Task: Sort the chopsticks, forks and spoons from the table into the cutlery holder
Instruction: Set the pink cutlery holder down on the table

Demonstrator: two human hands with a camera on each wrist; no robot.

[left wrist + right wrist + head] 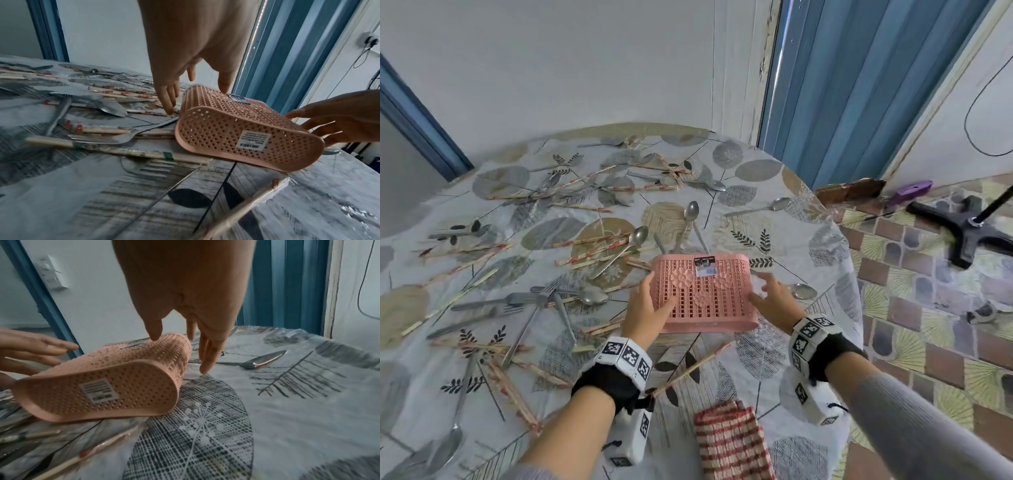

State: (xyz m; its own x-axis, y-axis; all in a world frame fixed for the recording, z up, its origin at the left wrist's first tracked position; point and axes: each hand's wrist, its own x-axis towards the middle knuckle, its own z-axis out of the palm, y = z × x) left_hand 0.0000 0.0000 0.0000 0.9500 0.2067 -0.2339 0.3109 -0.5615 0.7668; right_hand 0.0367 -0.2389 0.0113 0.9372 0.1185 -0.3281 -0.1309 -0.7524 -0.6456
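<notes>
The pink perforated cutlery holder (pixel 703 294) (pixel 246 129) (pixel 123 378) lies on its side near the middle of the table, its barcoded bottom towards me. Spoon handles and one spoon bowl (pixel 691 209) stick out beyond its far open end. My left hand (pixel 657 291) (pixel 195 97) is at its left side, thumb on the top face and straight fingers down beside it. My right hand (pixel 760 289) (pixel 179 353) is at its right side, thumb on top and fingertips on the cloth. Chopsticks (pixel 585 185), forks (pixel 517 298) and spoons lie scattered across the left and far table.
A loose spoon (pixel 803 291) (pixel 263 361) lies just right of my right hand. One chopstick (pixel 695 368) lies between my wrists. A red-striped cloth (pixel 729 442) hangs at the near edge. The table's right edge drops to a tiled floor with a black stand base (pixel 962 226).
</notes>
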